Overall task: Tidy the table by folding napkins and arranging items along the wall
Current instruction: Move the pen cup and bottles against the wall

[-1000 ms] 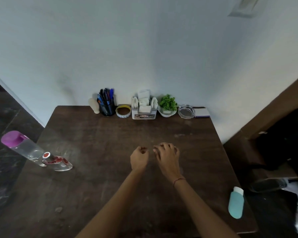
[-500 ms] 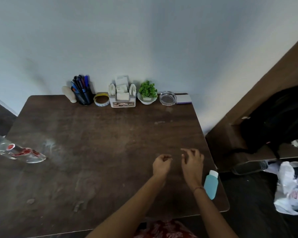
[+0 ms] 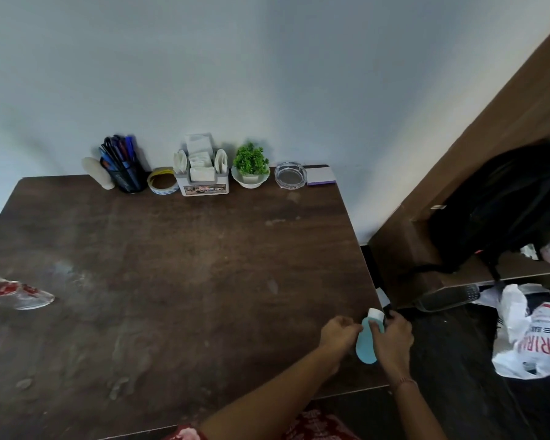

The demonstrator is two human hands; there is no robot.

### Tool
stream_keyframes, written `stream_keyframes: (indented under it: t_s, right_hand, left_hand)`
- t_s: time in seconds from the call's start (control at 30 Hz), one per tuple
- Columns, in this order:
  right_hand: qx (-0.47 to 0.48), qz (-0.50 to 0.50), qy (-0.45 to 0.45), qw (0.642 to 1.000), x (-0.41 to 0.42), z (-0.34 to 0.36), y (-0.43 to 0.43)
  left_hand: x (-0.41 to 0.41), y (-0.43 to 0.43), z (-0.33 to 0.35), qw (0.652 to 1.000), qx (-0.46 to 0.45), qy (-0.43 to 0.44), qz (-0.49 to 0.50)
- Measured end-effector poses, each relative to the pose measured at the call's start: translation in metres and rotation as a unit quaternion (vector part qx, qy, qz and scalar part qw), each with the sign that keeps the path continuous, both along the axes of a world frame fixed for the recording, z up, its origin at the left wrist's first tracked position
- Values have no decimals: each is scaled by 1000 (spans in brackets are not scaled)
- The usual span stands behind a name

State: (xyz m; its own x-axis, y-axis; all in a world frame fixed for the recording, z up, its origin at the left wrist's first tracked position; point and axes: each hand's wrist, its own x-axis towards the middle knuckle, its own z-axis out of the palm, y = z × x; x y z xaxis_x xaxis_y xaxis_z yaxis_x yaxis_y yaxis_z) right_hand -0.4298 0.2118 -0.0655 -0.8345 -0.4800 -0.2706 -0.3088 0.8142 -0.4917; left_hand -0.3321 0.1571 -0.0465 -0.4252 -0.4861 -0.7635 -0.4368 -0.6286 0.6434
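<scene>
Table [image 3: 178, 281] fills the left and centre of the frame, its far edge against the wall [image 3: 267, 74]. Along that edge, left to right: a tube [image 3: 97, 172] leaning beside the pen holder [image 3: 124, 173], tape roll [image 3: 162, 181], napkin holder [image 3: 202, 173], potted plant [image 3: 251, 168], ashtray [image 3: 290, 175], and notepad [image 3: 320, 178] at the far right corner. A water bottle [image 3: 16, 292] lies at the left edge of the frame. At the lower right, near the table's right edge, a small bottle [image 3: 364, 347] lies between the left hand [image 3: 338, 333] and right hand [image 3: 394, 339]. Right of the table: a bag [image 3: 502, 204] on a shelf [image 3: 404, 258], a plastic bag [image 3: 527, 338] below it.
</scene>
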Motion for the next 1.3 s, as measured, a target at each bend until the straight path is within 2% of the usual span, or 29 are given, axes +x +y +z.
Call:
stream_keyframes:
  t_s: [0.2, 0.37, 0.57, 1.0, 1.13, 1.3]
  right_hand:
    - [21, -30, -40, 999, 10, -15, 14]
    - [3, -40, -79, 996, 9, -18, 14]
    - [-32, -15, -87, 996, 18, -15, 5]
    - [-166, 28, -153, 974, 66, 8, -50]
    - [-201, 75, -135, 967, 92, 15, -76]
    - [-209, 136, -118, 961, 129, 21, -103]
  left_hand:
    - [-2, 9, 3, 998, -4, -15, -57]
    - [0, 5, 7, 995, 21, -20, -98]
    - [7, -5, 4, 996, 9, -30, -89]
    - [59, -52, -4, 993, -84, -64, 54]
    - [91, -75, 0, 987, -85, -42, 133]
    - [136, -103, 4, 975, -117, -41, 185]
